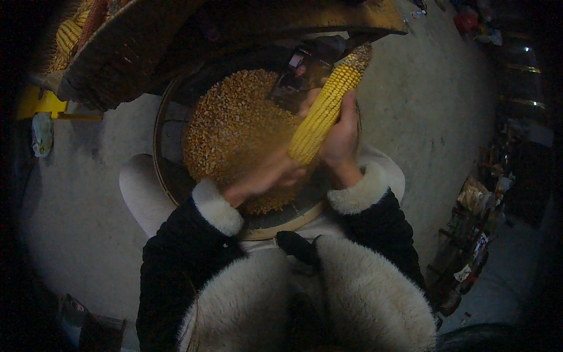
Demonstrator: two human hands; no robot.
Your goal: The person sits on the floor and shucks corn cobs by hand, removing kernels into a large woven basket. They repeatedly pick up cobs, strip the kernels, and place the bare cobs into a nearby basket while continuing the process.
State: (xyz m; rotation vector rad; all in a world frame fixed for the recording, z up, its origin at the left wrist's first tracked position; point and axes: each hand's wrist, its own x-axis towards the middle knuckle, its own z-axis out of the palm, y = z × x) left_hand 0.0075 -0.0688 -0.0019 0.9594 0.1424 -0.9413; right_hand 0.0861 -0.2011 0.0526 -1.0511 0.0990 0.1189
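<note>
A full ear of yellow corn (327, 108) slants upward to the right, its rows of kernels dense and its far tip brownish. My right hand (343, 136) grips it along the right side, thumb pointing up. At its lower end is my left hand (275, 171), blurred, with fingers closed about the butt; the cob hides part of them. Beneath both hands, a round wooden-rimmed sieve or tray (299, 222) rests on my lap. Loose corn kernels (233, 119) lie heaped in it. A dark, glossy flat object (292, 81) lies by the kernels' far edge, its kind unclear.
Above the tray juts a large woven basket or wooden-edged container (118, 57), with more ears of corn (68, 37) at upper left. A yellow object (39, 103) stands beyond it on the concrete floor (418, 119). Assorted clutter (470, 220) lines the right side.
</note>
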